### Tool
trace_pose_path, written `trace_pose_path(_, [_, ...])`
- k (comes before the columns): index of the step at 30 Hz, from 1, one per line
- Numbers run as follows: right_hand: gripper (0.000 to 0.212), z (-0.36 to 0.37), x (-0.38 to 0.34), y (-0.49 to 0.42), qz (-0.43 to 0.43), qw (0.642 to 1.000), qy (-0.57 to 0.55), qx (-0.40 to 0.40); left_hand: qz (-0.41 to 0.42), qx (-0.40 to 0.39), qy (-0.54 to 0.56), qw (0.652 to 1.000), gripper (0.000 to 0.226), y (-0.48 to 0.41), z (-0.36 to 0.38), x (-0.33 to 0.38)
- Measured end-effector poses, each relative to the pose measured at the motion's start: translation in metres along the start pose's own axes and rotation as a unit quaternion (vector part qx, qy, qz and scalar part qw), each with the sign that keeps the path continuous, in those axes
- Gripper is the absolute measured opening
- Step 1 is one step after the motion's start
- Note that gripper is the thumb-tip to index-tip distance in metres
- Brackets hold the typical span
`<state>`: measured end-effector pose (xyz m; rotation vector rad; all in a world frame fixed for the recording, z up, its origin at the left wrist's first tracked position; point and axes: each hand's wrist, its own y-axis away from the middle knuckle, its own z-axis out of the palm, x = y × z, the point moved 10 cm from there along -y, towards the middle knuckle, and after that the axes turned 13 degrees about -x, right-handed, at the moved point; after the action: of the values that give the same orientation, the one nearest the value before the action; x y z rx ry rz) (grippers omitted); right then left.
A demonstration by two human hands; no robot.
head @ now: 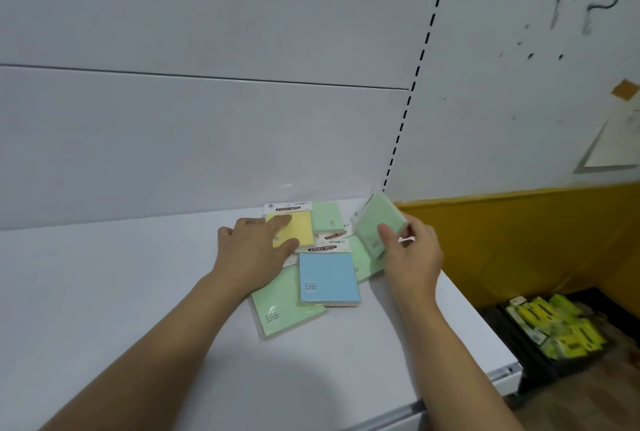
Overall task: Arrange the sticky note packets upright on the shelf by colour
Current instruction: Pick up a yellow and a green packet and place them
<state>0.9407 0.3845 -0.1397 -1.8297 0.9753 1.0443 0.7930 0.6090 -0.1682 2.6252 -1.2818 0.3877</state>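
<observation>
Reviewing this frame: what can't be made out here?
All in the head view:
Packet count: the left hand, yellow packet and blue packet cover those beneath.
The green packet in the right hand is motion-blurred, so its label is unreadable.
Yellow-green items in the black crate: too blurred and small to identify.
Paper on the wall: cut by the right edge.

Left hand (pixel 252 254) lies flat; right hand (pixel 412 254) grips a green packet (pixel 375 222).
</observation>
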Motion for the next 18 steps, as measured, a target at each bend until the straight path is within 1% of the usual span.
trace_pose_path(2, [0.008, -0.009, 0.002, 0.001, -0.016, 0.996, -0.086, 0.035, -0.007, -0.001, 0.030, 1.000, 0.046, -0.001, -0.001, -0.002])
trace_pose_path(4, [0.013, -0.010, 0.002, 0.001, -0.028, 0.985, -0.168, 0.036, -0.013, -0.001, 0.080, 0.997, 0.042, -0.001, -0.003, -0.004])
trace_pose_path(5, [0.015, -0.007, 0.000, 0.001, -0.029, 0.983, -0.181, 0.022, -0.013, 0.000, 0.115, 0.993, 0.043, -0.001, -0.003, -0.005])
trace_pose_path(7, [0.014, 0.003, -0.006, 0.003, -0.030, 0.990, -0.139, -0.012, -0.003, 0.007, 0.215, 0.977, 0.053, 0.000, -0.005, -0.007])
trace_pose_path(8, [0.013, 0.009, -0.007, 0.004, -0.027, 0.994, -0.104, -0.030, 0.008, 0.013, 0.277, 0.961, 0.060, 0.001, -0.007, -0.008])
trace_pose_path(10, [0.013, 0.019, -0.005, 0.005, -0.014, 0.996, -0.062, -0.059, 0.024, 0.019, 0.398, 0.917, 0.074, 0.004, -0.009, -0.011])
trace_pose_path(12, [0.013, 0.021, -0.002, 0.004, -0.003, 0.996, -0.055, -0.067, 0.014, 0.020, 0.473, 0.881, 0.081, 0.006, -0.008, -0.019])
trace_pose_path(13, [0.012, 0.019, -0.001, 0.004, -0.001, 0.997, -0.046, -0.064, 0.006, 0.019, 0.490, 0.871, 0.078, 0.005, -0.006, -0.024])
trace_pose_path(16, [0.010, 0.011, -0.004, 0.005, -0.007, 0.998, -0.007, -0.058, 0.008, 0.026, 0.503, 0.864, 0.043, 0.006, -0.009, -0.030])
trace_pose_path(18, [0.020, 0.012, -0.004, 0.004, -0.002, 0.997, -0.002, -0.080, 0.014, 0.040, 0.491, 0.870, 0.023, 0.010, -0.015, -0.029])
